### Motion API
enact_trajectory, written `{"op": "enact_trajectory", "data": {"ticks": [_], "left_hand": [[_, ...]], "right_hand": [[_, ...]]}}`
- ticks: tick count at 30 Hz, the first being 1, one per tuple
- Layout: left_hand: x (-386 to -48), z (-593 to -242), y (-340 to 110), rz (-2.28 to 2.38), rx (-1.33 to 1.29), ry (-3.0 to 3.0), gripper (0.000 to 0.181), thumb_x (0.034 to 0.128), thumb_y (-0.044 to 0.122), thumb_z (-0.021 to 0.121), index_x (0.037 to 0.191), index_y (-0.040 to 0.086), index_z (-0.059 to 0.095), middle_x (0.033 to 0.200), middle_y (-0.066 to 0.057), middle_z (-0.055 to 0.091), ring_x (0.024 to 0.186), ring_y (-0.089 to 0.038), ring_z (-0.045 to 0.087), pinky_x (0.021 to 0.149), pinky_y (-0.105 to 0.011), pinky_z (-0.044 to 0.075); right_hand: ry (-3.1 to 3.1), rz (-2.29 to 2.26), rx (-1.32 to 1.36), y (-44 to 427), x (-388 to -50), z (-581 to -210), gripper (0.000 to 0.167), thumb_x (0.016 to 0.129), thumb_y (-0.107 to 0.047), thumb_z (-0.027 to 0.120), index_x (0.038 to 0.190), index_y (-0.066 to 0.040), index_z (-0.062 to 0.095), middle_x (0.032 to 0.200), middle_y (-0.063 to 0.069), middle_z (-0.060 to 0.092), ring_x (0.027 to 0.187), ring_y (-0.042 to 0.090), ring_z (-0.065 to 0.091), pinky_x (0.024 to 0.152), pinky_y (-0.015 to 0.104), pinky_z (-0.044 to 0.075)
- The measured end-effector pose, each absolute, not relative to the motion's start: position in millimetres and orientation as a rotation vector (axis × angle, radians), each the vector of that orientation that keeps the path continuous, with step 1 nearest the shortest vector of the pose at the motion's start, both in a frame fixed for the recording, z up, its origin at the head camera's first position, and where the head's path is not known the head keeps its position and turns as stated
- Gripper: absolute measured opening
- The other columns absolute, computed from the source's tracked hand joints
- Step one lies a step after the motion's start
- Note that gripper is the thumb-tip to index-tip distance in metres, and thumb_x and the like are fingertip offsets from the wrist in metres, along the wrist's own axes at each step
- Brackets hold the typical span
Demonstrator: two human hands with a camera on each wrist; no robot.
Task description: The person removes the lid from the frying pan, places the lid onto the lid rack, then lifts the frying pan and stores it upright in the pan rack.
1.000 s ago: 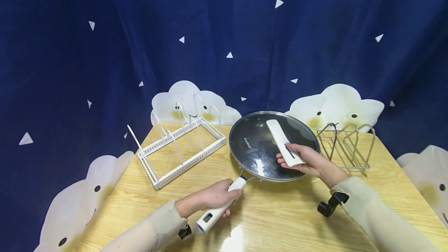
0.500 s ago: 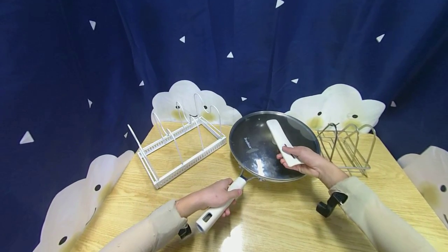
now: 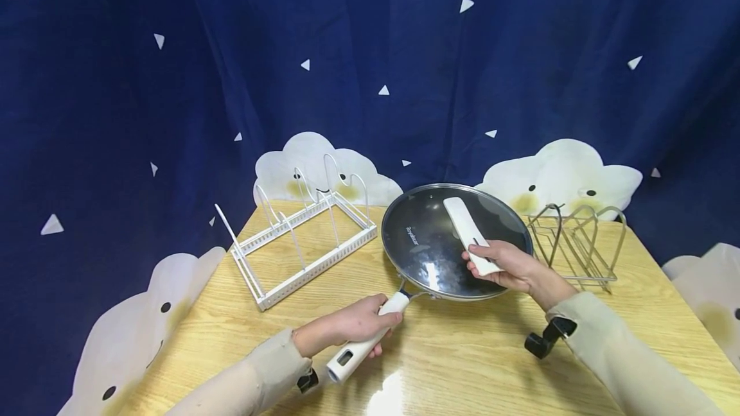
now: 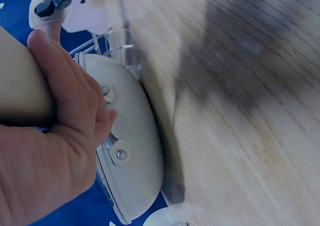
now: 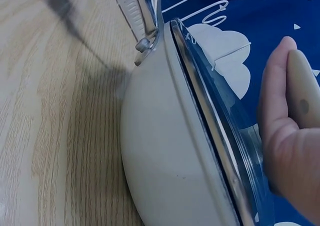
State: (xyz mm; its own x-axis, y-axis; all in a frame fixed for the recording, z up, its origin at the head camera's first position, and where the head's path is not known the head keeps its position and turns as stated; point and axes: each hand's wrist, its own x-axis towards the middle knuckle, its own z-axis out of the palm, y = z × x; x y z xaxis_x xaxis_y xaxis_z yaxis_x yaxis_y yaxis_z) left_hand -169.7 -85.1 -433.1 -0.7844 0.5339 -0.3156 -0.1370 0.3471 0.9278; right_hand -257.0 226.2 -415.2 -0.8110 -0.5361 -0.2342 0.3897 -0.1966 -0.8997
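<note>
A cream wok (image 5: 155, 136) sits on the wooden table, its glass lid (image 3: 413, 255) lying over the rim. My left hand (image 3: 365, 321) grips the wok's long white handle (image 3: 347, 363), which points toward me. On top of the lid, my right hand (image 3: 511, 264) holds the near end of the lid's long white handle (image 3: 460, 218), thumb above and fingers beneath. In the left wrist view, the curled left fingers (image 4: 75, 90) wrap the handle beside the riveted bracket (image 4: 120, 152). The wok's far side is hidden under the lid in the head view.
A white adjustable rack (image 3: 315, 275) with upright wire dividers stands left of the wok. Close to the wok's right side is a metal wire rack (image 3: 586, 255). A dark blue curtain (image 3: 347, 50) with cloud shapes hangs behind the table (image 3: 462, 364).
The right thumb has shifted slightly on the lid handle, down over its dark slot. The head view has moved a little. The wok, lid and left hand keep their places.
</note>
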Motion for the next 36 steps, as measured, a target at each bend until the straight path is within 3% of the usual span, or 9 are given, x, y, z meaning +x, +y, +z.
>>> {"op": "enact_trajectory", "data": {"ticks": [13,36], "left_hand": [[-168.1,-430.5,-84.6,1.460,0.339,2.058,0.022,0.0980,0.024,0.051,0.098,0.003,0.043,0.072,-0.016,0.054,0.040,-0.016,0.052,0.035,-0.025,0.046],[-170.0,-427.4,-84.4,1.365,0.326,2.108,0.022,0.0970,0.025,0.052,0.097,0.004,0.045,0.076,-0.025,0.055,0.042,-0.019,0.051,0.036,-0.026,0.047]], "right_hand": [[1.591,-2.032,-0.203,224.3,-256.7,-415.9,0.025,0.098,-0.005,0.048,0.112,0.008,0.033,0.090,0.008,0.060,0.072,0.013,0.062,0.063,0.021,0.054],[1.518,-2.100,-0.344,232.2,-242.8,-382.7,0.018,0.098,0.000,0.045,0.111,0.006,0.033,0.088,0.007,0.063,0.072,0.013,0.062,0.064,0.021,0.055]]}}
